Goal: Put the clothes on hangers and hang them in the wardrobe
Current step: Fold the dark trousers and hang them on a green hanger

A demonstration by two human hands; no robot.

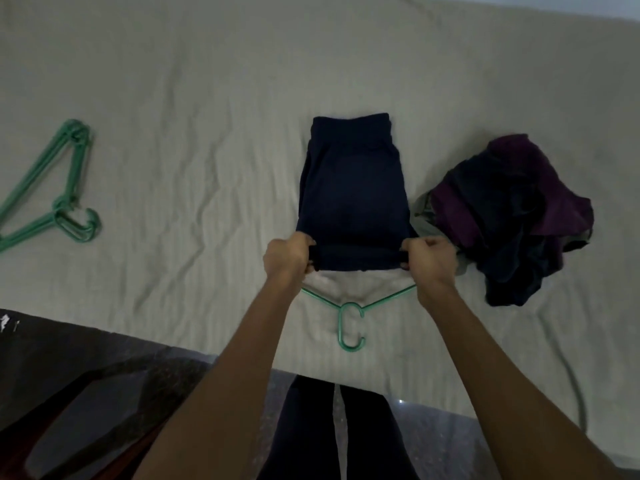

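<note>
Single head-worn wide-angle view, steeply down and forward over the bed point(207, 98), close above both forearms.

Your left hand point(289, 252) and right hand point(427, 259) occupy near edge of navy garment point(353, 192), green hanger point(351, 318) just below them. Clothes pile point(509, 216) crowds right hand's outer side, touching garment's right edge. Wide bare bed sheet point(194, 150) lies left of garment, up to hanger bundle point(65, 188) near left edge. Far sheet beyond waistband open.
</note>
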